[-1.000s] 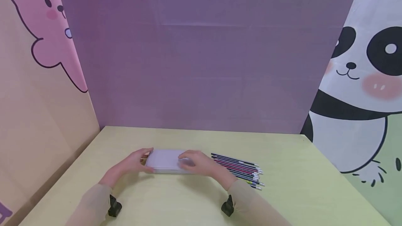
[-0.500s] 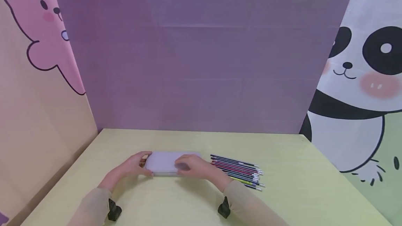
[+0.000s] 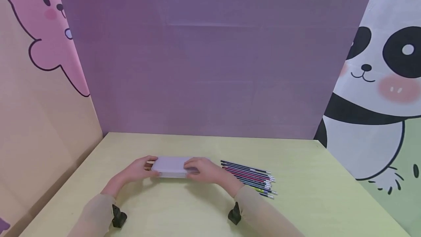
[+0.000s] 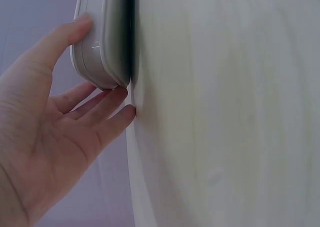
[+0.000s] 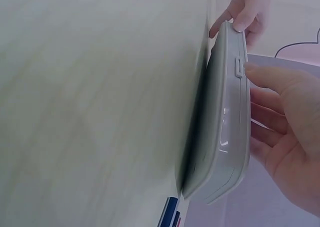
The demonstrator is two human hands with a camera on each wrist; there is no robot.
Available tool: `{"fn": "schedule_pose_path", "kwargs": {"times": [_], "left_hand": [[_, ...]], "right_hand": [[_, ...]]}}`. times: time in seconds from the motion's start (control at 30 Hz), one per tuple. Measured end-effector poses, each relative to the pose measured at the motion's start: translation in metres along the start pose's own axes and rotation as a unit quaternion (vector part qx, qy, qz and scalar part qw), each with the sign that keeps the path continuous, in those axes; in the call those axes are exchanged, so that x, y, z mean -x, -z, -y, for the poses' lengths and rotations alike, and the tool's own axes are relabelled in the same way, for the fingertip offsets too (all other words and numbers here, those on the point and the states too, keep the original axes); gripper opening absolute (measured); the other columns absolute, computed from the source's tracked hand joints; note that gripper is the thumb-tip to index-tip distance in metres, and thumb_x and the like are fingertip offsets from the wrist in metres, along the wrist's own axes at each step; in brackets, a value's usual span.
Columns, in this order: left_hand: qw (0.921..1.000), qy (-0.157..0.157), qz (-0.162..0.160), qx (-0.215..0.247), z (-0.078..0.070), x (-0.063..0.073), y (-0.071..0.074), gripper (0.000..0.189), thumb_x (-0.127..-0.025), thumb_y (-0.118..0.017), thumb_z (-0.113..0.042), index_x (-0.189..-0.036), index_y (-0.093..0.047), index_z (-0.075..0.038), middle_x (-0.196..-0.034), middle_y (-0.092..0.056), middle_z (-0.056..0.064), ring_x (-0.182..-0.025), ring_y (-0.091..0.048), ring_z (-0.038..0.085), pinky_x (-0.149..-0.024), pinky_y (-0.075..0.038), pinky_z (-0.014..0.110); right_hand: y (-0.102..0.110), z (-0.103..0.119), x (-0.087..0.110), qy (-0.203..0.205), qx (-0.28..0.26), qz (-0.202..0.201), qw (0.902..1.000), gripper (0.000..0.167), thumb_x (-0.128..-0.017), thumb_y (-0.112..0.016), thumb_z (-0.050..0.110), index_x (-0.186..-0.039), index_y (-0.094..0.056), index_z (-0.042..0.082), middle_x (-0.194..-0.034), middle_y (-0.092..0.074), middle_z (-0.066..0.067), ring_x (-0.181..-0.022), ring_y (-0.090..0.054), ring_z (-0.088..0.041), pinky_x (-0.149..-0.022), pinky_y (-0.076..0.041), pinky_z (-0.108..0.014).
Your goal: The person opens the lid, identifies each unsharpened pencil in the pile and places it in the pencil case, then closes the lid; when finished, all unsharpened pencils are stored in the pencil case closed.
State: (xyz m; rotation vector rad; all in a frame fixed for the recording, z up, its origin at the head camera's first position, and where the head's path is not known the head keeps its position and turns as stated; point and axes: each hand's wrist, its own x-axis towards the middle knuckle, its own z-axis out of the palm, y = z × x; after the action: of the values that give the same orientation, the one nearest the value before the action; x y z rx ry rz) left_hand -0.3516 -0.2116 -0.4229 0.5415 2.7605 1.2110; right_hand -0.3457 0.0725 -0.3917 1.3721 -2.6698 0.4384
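Holding a hard pencil case (image 3: 171, 165) at lower centre of frame.
Pinched by left hand (image 3: 136, 170), gripped near latch (image 5: 238, 68) by right hand (image 3: 205, 171); probably light, stiff, slightly slippery, best held at both ends.

Left hand (image 3: 137, 170), right hand (image 3: 205, 171) gripping, turned inward.

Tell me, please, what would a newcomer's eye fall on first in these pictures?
Probably the large panda at the right of the head view, beside the broad purple backdrop. Next, perhaps, the pale case low in the middle, with the left hand and the right hand on it. To its right, dark pencils lie on the table.
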Motion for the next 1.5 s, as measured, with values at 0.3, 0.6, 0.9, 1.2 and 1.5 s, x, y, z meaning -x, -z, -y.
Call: {"fn": "schedule_pose_path", "kwargs": {"times": [0.3,0.6,0.9,1.2,1.5], "left_hand": [[0.9997,-0.005,-0.003,0.024,-0.0009,0.0,0.0026,0.066,-0.081,-0.073,-0.03,-0.13,-0.048,0.005,-0.126,-0.054,0.022,-0.112,-0.057,0.034,-0.09,-0.048,0.042],[0.9993,-0.016,-0.016,0.029,0.0024,-0.0022,0.0024,0.056,-0.083,-0.071,-0.033,-0.124,-0.054,0.002,-0.117,-0.06,0.014,-0.103,-0.061,0.026,-0.084,-0.049,0.037],[0.9993,-0.002,-0.012,0.035,0.0012,-0.0005,0.0031,0.053,-0.089,-0.063,-0.037,-0.125,-0.053,0.0,-0.123,-0.057,0.016,-0.109,-0.06,0.029,-0.089,-0.047,0.041],[0.9993,0.013,-0.016,0.031,-0.0036,-0.0008,0.0,0.062,-0.085,-0.067,-0.038,-0.127,-0.05,0.003,-0.123,-0.056,0.017,-0.109,-0.058,0.028,-0.089,-0.047,0.039],[0.9996,-0.006,-0.012,0.024,-0.0025,-0.0027,0.0012,0.062,-0.085,-0.068,-0.035,-0.127,-0.048,0.007,-0.119,-0.058,0.019,-0.108,-0.059,0.03,-0.089,-0.047,0.041]], "right_hand": [[0.0026,-0.0006,-0.003,-0.024,0.018,-0.006,0.9995,0.036,-0.087,-0.066,0.024,-0.118,-0.064,0.005,-0.12,-0.063,-0.008,-0.114,-0.058,-0.021,-0.097,-0.044,-0.031],[0.0047,-0.0019,-0.0037,-0.018,0.025,-0.039,0.9987,0.031,-0.087,-0.067,0.024,-0.112,-0.068,0.007,-0.112,-0.067,-0.006,-0.104,-0.063,-0.018,-0.09,-0.048,-0.028],[0.0063,-0.0024,-0.007,-0.004,0.015,-0.065,0.9977,0.027,-0.086,-0.068,0.024,-0.108,-0.071,0.007,-0.103,-0.071,-0.003,-0.094,-0.066,-0.014,-0.082,-0.05,-0.024],[0.0067,0.0005,-0.0085,0.026,0.077,-0.066,0.9945,0.024,-0.09,-0.064,0.024,-0.105,-0.07,0.006,-0.099,-0.072,-0.002,-0.087,-0.067,-0.011,-0.077,-0.051,-0.021],[0.009,0.0014,-0.0091,0.064,0.089,-0.08,0.9907,0.017,-0.092,-0.06,0.018,-0.1,-0.068,0.005,-0.091,-0.07,-0.001,-0.075,-0.063,-0.007,-0.07,-0.048,-0.018]]}}
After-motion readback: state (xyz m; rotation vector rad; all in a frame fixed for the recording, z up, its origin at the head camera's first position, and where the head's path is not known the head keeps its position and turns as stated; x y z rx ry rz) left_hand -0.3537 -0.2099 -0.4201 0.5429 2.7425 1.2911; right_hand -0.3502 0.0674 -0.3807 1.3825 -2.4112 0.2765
